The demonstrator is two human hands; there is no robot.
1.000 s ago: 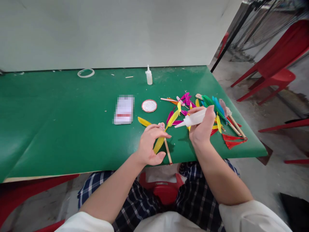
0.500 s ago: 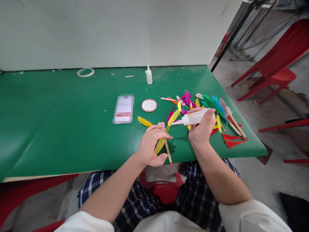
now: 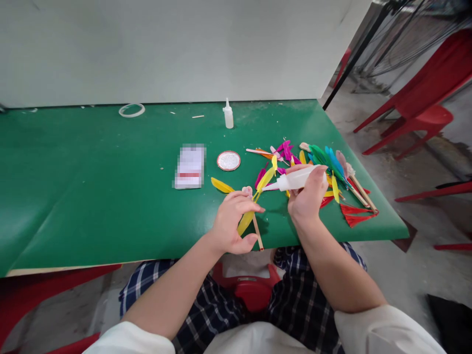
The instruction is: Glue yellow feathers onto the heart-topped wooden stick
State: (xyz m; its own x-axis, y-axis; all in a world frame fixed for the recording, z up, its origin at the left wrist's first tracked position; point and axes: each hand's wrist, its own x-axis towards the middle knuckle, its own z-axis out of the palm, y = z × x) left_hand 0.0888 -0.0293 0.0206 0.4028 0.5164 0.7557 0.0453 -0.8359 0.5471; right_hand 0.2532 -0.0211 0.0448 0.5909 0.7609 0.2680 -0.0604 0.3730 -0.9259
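Observation:
My left hand point(image 3: 233, 223) rests at the table's front edge, fingers stretched across yellow feathers point(image 3: 266, 180) and a thin wooden stick point(image 3: 257, 231); its thumb is apart from them. A pale pink tip point(image 3: 247, 191) shows beyond the fingers, partly hidden. My right hand point(image 3: 308, 196) is closed around a white squeeze glue bottle point(image 3: 295, 180), tilted almost level. Its narrow nozzle points left and meets, or nearly meets, the yellow feathers; I cannot tell which. A loose yellow feather point(image 3: 221, 185) lies left of them.
Coloured feathers point(image 3: 320, 155) and sticks with red tassels point(image 3: 356, 215) lie to the right on the green table point(image 3: 110, 196). Farther back stand a small bottle point(image 3: 228, 117), a round lid-like dish point(image 3: 228, 161), a blurred phone-shaped object point(image 3: 190, 166) and a tape ring point(image 3: 132, 110).
Almost nothing differs. The view has shifted very slightly; both hands and the glue bottle keep their places by the yellow feathers.

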